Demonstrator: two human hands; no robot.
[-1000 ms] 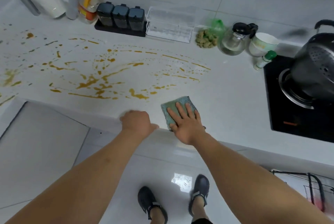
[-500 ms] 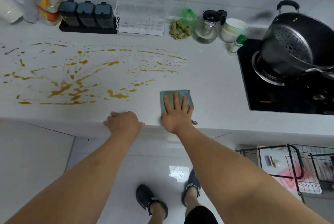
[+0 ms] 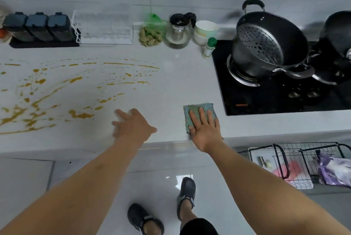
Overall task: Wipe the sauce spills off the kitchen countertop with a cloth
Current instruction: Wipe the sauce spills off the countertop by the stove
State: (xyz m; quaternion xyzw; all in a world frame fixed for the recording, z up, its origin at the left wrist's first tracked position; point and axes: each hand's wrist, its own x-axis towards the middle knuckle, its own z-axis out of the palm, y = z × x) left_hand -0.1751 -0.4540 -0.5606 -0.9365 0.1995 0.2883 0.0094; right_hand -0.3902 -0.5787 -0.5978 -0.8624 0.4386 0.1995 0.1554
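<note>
Brown-yellow sauce spills (image 3: 57,98) are streaked and splashed across the left half of the white countertop (image 3: 178,75). A teal cloth (image 3: 197,109) lies flat near the counter's front edge, just left of the stove. My right hand (image 3: 206,129) presses on the cloth with straight fingers, covering its near half. My left hand (image 3: 133,126) is blurred, with fingers spread over the counter between the cloth and the nearest spill; whether it touches the surface is unclear.
A black stove (image 3: 275,94) with a steamer pot (image 3: 266,44) sits to the right. Along the back wall stand dark spice jars (image 3: 38,26), a clear rack (image 3: 104,27), ginger (image 3: 150,37), a glass teapot (image 3: 177,31), bowls (image 3: 205,31) and a small bottle (image 3: 209,47). A wire basket (image 3: 296,160) stands below right.
My left hand has opened from a curled rest at the counter's edge and moved forward over the counter. The view has shifted right; the cloth and my right hand now lie nearer the stove.
</note>
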